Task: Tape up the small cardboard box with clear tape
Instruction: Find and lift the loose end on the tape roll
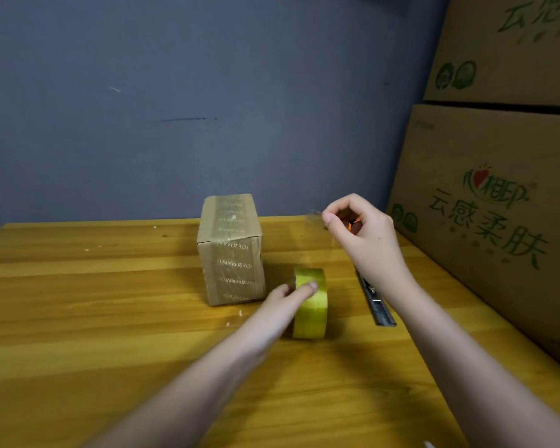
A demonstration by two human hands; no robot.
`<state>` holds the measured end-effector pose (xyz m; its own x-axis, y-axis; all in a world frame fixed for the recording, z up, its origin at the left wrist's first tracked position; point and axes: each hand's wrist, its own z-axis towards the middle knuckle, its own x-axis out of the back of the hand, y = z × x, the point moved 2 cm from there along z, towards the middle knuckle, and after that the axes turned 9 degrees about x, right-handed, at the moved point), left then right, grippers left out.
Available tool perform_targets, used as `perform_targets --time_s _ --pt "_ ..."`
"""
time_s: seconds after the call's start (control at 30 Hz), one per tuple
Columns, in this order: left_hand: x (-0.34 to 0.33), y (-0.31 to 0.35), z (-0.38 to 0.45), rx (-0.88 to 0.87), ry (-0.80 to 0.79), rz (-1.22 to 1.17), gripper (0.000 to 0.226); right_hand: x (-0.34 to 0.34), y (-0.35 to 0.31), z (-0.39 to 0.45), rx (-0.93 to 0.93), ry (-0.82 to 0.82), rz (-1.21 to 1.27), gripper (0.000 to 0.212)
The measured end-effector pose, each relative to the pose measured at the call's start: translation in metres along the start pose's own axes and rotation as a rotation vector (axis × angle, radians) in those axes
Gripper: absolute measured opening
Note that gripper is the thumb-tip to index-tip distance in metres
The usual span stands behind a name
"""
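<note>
Cardboard box (231, 250) stands beside tape roll (311, 302) gripped by left hand (291, 294); right hand (358, 226) fingers pinch the tape end.

Matt cardboard box (232, 250) under glossy tape strips; glossy yellowish plastic roll (311, 302) at 3 o'clock; varnished wood table (110, 318); dull metal bar (374, 302).

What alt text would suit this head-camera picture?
A person's left hand steadies an upright yellowish roll of clear tape on a wooden table, the right hand pulling its free end, beside a small taped cardboard box.
</note>
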<state>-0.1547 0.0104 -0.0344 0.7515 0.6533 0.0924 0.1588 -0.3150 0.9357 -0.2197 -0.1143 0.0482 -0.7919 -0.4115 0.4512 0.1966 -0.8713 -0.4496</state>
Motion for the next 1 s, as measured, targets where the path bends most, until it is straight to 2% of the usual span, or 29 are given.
perform_targets --time_s 0.07,0.1,0.27,0.4,0.6,0.8,0.9,1.0 --pt "-0.001 0.003 0.011 0.039 -0.053 -0.145 0.043 -0.002 0.0 0.001 -0.072 -0.001 0.09 0.007" --pt "-0.002 0.006 0.011 0.038 -0.081 -0.205 0.043 -0.003 0.001 0.002 -0.114 -0.001 0.143 0.007" --pt "-0.004 0.009 0.014 -0.033 -0.096 -0.181 0.029 -0.004 0.006 0.006 -0.294 0.013 0.372 0.009" --pt "-0.002 0.01 0.013 -0.108 -0.058 -0.166 0.024 -0.001 0.009 0.005 -0.303 0.03 0.397 0.016" --pt "0.008 0.013 0.008 -0.23 -0.058 -0.11 0.024 0.005 0.011 0.003 -0.262 0.064 0.351 0.014" --pt "0.014 0.015 0.003 -0.36 -0.035 -0.078 0.024 0.006 0.01 -0.001 -0.095 0.11 0.022 0.005" --pt "0.018 0.015 0.001 -0.453 0.022 -0.043 0.021 0.003 0.018 -0.002 -0.112 0.072 -0.096 0.006" --pt "0.023 0.014 -0.003 -0.536 0.052 -0.003 0.021 -0.002 0.025 -0.001 -0.17 0.025 -0.028 0.004"
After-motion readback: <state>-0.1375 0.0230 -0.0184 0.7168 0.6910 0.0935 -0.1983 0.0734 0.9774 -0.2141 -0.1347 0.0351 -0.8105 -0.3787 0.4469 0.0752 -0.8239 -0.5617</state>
